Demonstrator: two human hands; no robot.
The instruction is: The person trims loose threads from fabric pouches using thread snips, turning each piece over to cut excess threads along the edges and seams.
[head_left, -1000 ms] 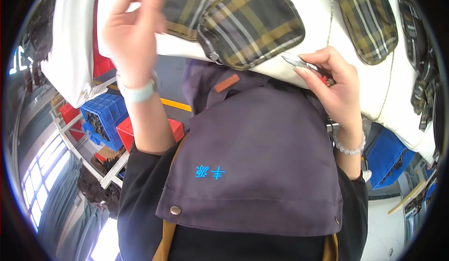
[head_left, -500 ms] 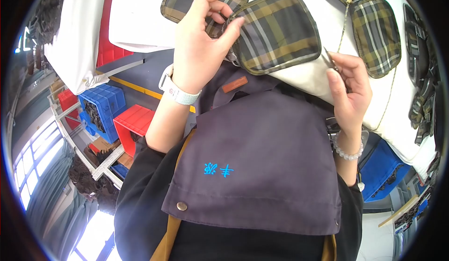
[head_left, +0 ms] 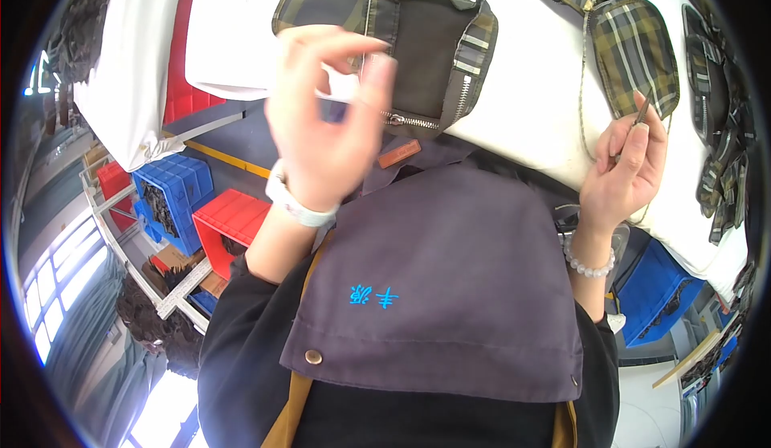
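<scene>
Head view, and the checked pouch (head_left: 428, 59) is seen on the white counter (head_left: 530, 107), close to its near edge, with a plain dark side showing and a metal zip (head_left: 418, 121) running along the border. Over its left part the left hand (head_left: 325, 119) is held, thumb and forefinger curved toward each other; it is blurred, so whether any cloth is being pinched cannot be told. Across to the right, a slim metal tool (head_left: 642, 111) is gripped by the thumb and fingers of the right hand (head_left: 622, 175), its tip seen against a second checked pouch (head_left: 634, 54); contact cannot be judged. For neat work, the nearer pouch is best steadied by its edge, with the zip kept straight rather than bunched. The tool's tip is best kept off the cloth, where a snag seems likely. The loose cord (head_left: 584, 87) beside the right hand is best minded too.
</scene>
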